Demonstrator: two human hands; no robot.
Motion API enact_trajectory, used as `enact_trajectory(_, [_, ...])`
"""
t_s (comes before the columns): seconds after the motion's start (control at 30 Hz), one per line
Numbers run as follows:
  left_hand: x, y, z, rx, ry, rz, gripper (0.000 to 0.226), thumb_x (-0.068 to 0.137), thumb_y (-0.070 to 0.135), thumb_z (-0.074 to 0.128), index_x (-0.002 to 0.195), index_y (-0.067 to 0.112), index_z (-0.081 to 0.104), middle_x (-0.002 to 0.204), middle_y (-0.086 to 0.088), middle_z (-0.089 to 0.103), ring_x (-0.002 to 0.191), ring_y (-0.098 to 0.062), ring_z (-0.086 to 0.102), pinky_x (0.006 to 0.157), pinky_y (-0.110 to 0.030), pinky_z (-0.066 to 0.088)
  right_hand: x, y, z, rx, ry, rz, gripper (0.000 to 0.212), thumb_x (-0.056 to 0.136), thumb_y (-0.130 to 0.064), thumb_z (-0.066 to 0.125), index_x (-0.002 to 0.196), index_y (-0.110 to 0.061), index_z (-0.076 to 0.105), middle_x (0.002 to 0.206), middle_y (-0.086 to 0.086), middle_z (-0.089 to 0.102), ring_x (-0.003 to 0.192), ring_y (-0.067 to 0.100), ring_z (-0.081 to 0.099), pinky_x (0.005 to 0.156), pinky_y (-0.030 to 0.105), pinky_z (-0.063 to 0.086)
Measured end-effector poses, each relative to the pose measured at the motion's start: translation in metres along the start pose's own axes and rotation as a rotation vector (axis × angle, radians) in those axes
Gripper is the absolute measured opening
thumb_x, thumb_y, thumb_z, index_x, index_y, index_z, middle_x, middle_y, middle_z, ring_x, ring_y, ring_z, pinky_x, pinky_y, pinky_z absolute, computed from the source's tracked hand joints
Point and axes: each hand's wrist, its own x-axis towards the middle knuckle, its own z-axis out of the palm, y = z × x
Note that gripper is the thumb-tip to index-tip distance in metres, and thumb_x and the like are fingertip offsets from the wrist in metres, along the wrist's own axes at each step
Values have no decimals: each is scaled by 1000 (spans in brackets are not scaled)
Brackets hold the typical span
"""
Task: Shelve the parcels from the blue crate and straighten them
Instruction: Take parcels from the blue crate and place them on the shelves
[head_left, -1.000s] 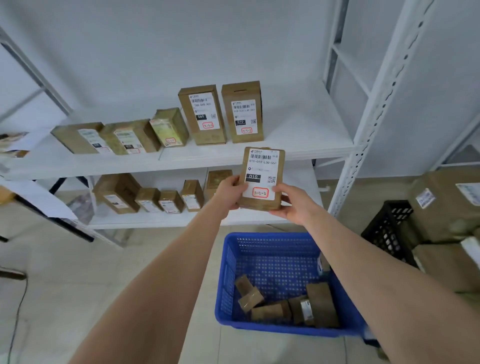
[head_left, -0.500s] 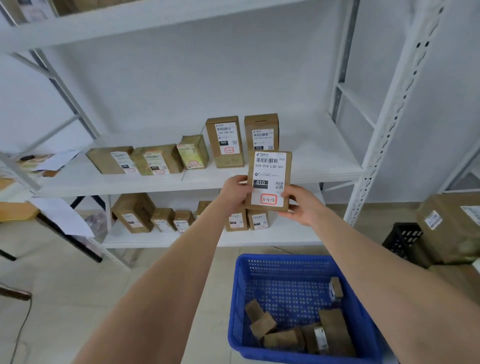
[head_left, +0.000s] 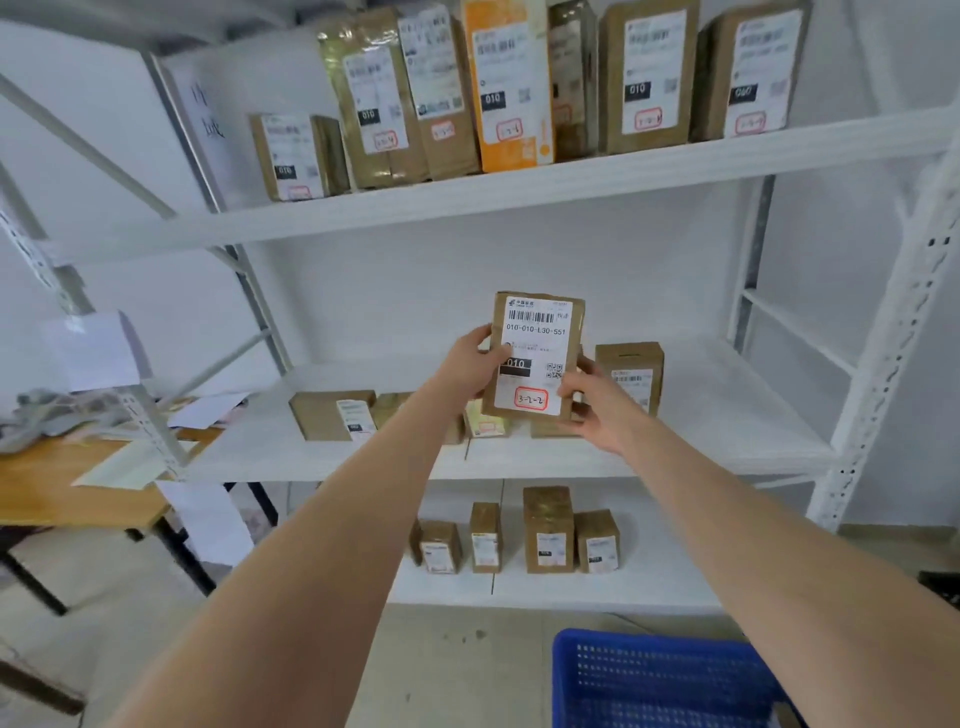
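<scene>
1. Parcel (head_left: 537, 338) held upright in the air before the middle shelf (head_left: 727, 415), label toward the camera.
2. Left hand (head_left: 472, 364): fingers (head_left: 477, 335) curl round its left edge, thumb on front.
3. Right hand (head_left: 597, 408): fingers pinch its lower right corner.

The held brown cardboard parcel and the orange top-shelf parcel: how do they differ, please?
The brown cardboard parcel is plain brown, the orange parcel orange. The left hand and right hand hold the brown one; the orange one stands on the white shelf. Both bear white labels.
</scene>
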Motion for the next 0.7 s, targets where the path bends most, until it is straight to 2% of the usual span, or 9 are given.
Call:
enact_trajectory(0.07, [0, 13, -33, -3, 23, 42, 42, 98, 15, 49, 140, 19, 42, 117, -13, 66, 100, -28, 65, 80, -38, 54, 4, -14, 31, -38, -10, -58, 59, 85, 5, 58, 134, -25, 44, 108, 7, 67, 98, 23, 62, 92, 43, 50])
enact_trajectory(0.2, [3, 39, -97, -10, 78, 117, 44, 100, 15, 47, 143, 21, 39, 117, -12, 66, 100, -27, 64, 78, -37, 53, 16, -43, 94, -78, -13, -187, 70, 80, -15, 75, 142, -21, 41, 103, 2, 70, 101, 22, 65, 103, 44, 44])
enact_trajectory(0.23, [5, 45, -113, -12, 97, 137, 43, 100, 16, 46, 142, 21, 40, 117, -12, 65, 99, -26, 64, 77, -37, 53, 19, -51, 110, -92, -17, -223, 70, 80, -17, 76, 142, -20, 42, 104, 1, 70, 100, 20, 65, 99, 40, 46])
enact_trajectory(0.33, [10, 63, -157, -20, 161, 206, 39, 100, 17, 45, 139, 20, 44, 116, -10, 65, 94, -23, 64, 72, -32, 55, 29, -75, 157, -107, -35, -320, 66, 82, -18, 75, 140, -17, 43, 108, 4, 69, 88, 15, 67, 71, 28, 49])
enact_trajectory(0.4, [15, 74, -184, -30, 217, 248, 36, 101, 18, 43, 137, 19, 47, 114, -8, 65, 93, -22, 63, 73, -35, 56, 37, -90, 187, -113, -45, -369, 66, 82, -17, 74, 140, -17, 42, 110, 5, 69, 84, 14, 67, 61, 24, 48])
enact_trajectory(0.5, [26, 87, -219, -9, 281, 295, 34, 101, 23, 40, 134, 19, 49, 116, -7, 65, 99, -24, 65, 86, -45, 55, 52, -110, 226, -110, -75, -418, 66, 82, -17, 75, 139, -17, 43, 106, 3, 69, 80, 11, 66, 59, 23, 47])
enact_trajectory(0.63, [46, 98, -263, -6, 327, 344, 32, 102, 21, 37, 132, 17, 49, 117, -7, 65, 97, -23, 65, 81, -41, 56, 81, -130, 270, -104, -134, -485, 59, 80, -15, 76, 134, -18, 50, 113, 2, 69, 82, 10, 66, 64, 24, 50])
enact_trajectory(0.7, [60, 102, -283, -5, 359, 382, 31, 102, 21, 37, 130, 15, 49, 117, -8, 64, 97, -24, 64, 80, -39, 56, 98, -137, 291, -115, -162, -525, 59, 79, -16, 76, 133, -17, 52, 116, 2, 69, 84, 10, 67, 61, 24, 49])
